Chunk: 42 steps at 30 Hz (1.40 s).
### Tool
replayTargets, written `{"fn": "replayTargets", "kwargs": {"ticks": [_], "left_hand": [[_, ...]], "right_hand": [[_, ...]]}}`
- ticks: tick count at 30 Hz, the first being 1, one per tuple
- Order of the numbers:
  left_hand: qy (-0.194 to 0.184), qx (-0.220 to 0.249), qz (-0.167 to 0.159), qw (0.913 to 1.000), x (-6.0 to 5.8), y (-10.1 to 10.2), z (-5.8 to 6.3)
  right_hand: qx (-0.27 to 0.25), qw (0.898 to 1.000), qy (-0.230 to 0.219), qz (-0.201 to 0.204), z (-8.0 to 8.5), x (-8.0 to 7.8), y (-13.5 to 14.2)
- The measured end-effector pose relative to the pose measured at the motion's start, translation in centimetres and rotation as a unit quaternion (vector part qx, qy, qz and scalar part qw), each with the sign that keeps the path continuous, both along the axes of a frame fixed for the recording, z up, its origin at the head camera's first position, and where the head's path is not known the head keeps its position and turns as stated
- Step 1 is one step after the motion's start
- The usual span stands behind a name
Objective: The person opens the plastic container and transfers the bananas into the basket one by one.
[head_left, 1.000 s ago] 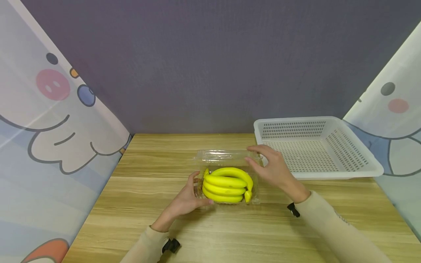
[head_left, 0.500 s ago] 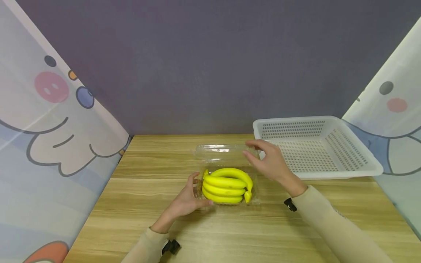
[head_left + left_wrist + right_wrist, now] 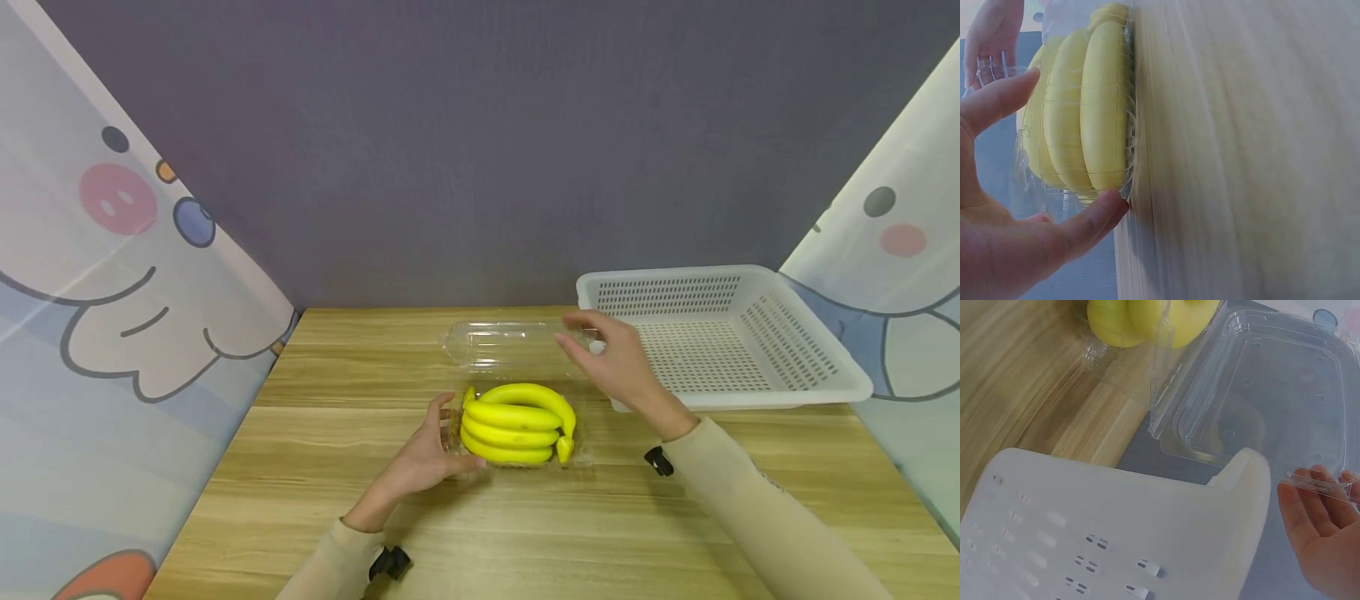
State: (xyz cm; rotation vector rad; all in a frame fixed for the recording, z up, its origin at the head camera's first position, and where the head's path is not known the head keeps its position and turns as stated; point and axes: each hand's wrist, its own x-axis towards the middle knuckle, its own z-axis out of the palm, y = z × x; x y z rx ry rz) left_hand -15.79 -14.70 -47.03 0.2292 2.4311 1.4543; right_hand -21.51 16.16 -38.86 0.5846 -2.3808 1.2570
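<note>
A bunch of yellow bananas [image 3: 512, 433] lies in a clear plastic clamshell container [image 3: 583, 448] on the table. My left hand [image 3: 422, 460] grips the container's left end, with the thumb at the front and the fingers round the back; in the left wrist view, bananas show through the clear wall beside the fingers [image 3: 1094, 219]. Hinged at the rear, the clear lid [image 3: 510, 343] stands raised and tilted away from the bananas. My right hand [image 3: 618, 362] pinches the lid's right edge; the right wrist view shows fingertips [image 3: 1319, 475] at its rim.
A white perforated plastic basket [image 3: 832, 392] stands at the back right, close beside my right hand. Behind the wooden table [image 3: 337, 375] rises a dark grey panel [image 3: 450, 167]. Cartoon-printed panels [image 3: 112, 350] flank both sides.
The lid has swung further up and back, with my right hand moving slightly away along with it. My left hand, the container and the bananas have stayed in place.
</note>
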Motion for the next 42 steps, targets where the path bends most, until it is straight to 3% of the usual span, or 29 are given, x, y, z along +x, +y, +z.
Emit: {"fn": "replayTargets", "kwargs": {"ticks": [9,23,34,42], "left_hand": [[0.002,-0.001,0.000,1.0000,0.1,0.0,0.0],[-0.002,0.005,-0.001,1.0000,0.1,0.0,0.1],[0.000,0.004,0.002,1.0000,0.0,0.0,0.1],[0.001,-0.002,0.001,1.0000,-0.1,0.1,0.1]], "right_hand": [[-0.009,0.998,-0.054,-0.004,0.1,-0.6,0.2],[-0.021,0.998,-0.063,-0.005,0.5,-1.5,0.2],[-0.013,0.994,-0.106,0.001,0.9,-2.3,0.4],[-0.012,0.994,-0.112,-0.001,0.8,-2.7,0.4]]}}
